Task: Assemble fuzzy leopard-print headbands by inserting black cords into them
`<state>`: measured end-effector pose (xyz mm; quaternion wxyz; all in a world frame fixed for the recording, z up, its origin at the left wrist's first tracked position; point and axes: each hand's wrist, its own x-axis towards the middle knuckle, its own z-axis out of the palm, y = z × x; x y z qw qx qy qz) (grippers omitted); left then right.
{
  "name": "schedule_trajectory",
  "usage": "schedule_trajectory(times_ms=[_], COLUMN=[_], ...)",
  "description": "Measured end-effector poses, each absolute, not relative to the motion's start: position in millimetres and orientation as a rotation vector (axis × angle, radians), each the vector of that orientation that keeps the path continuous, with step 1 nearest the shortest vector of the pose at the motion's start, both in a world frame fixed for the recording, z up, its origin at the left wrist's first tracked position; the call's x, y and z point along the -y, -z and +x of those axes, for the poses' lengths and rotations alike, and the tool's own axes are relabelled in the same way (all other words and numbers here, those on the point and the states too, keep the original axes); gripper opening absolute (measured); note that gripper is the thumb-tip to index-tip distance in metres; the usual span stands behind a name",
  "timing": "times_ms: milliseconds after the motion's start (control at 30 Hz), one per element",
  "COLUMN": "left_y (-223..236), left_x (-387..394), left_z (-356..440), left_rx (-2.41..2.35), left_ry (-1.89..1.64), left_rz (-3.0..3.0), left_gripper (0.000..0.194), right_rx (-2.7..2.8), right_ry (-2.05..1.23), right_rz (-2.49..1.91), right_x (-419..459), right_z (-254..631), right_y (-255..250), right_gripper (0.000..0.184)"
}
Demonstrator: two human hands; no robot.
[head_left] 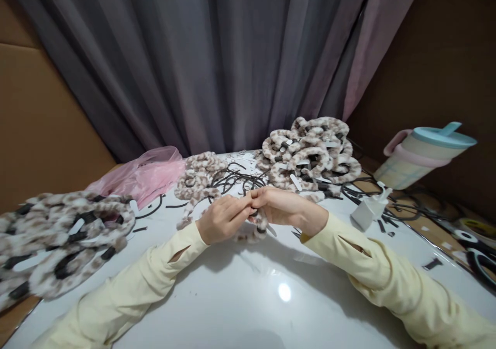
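Observation:
My left hand (223, 218) and my right hand (285, 207) meet above the middle of the white table. The fingers of both are closed and their tips touch. Between and below them hangs a fluffy spotted loop (251, 234), white with brown patches and a dark band at its side. My fingers hide much of it, and which part each hand pinches is hard to see. Just beyond the hands lie a bunch of thin dark cords (242, 177) and a loose pile of spotted fluffy strips (197, 176).
Fluffy loops with white tags are heaped at the back right (310, 152) and at the left (73, 240). A pink plastic bag (143, 170) lies behind the left heap. On the right are a white charger (368, 210), a blue-lidded cup (418, 155) and scissors (482, 266).

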<state>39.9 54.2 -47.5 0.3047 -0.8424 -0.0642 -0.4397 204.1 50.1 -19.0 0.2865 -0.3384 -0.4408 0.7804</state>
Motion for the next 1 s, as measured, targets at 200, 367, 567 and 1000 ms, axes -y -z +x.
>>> schedule_trajectory(times_ms=[200,367,567,1000], left_y=[52.5,54.6,47.7,43.0], left_x=[-57.1,-55.3,-59.8,-56.5], left_z=[38.0,39.7,43.1,44.5], left_rx=[0.099,0.333,0.886,0.941], left_ry=[1.157,1.239,1.565,1.535], left_rz=[-2.225,-2.339,-2.374,-2.426], left_gripper=[0.01,0.012,0.015,0.011], right_rx=[1.203,1.205,1.558,2.097], right_ry=[-2.186,-2.144,-1.368,-0.021], right_rz=[-0.886,-0.879,-0.94,-0.858], right_x=[-61.7,-58.6,-45.5,-43.3], right_z=[207.0,204.9,202.4,192.6], right_y=[30.7,23.9,6.7,39.8], right_gripper=[0.009,0.007,0.019,0.012])
